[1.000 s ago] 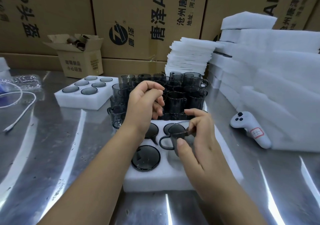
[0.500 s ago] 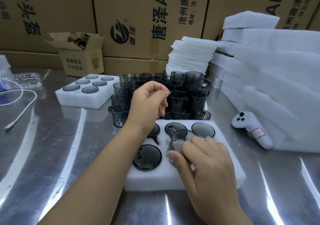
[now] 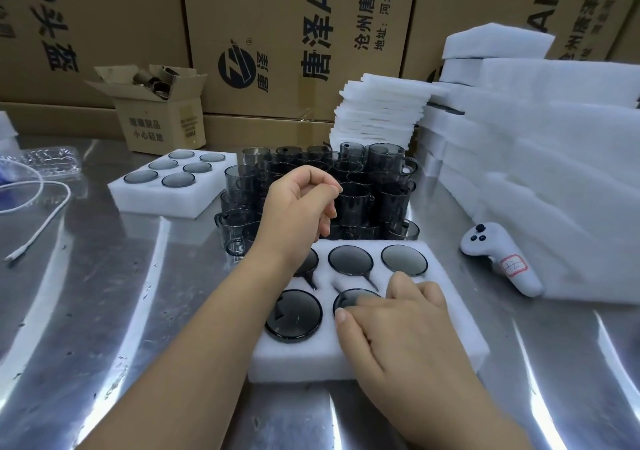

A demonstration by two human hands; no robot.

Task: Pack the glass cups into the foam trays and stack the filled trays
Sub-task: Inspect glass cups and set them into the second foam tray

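The right hand [image 3: 398, 318] lies over the near foam tray [image 3: 346, 363], its fingers nearly straight and pressing down on a glass cup [image 3: 349, 299] seated in the near middle pocket; it grips nothing. Four other pockets show dark cup bottoms. The near right pocket is hidden under the hand. Over the tray's far left corner the left hand [image 3: 298, 207] hovers, fingers curled in, thumb on forefinger, holding nothing visible. Beyond, a cluster of loose cups [image 3: 388, 179] stands on the surface [image 3: 104, 293], so much packing is left. Far left, a second tray [image 3: 166, 200] sits full, not yet stacked.
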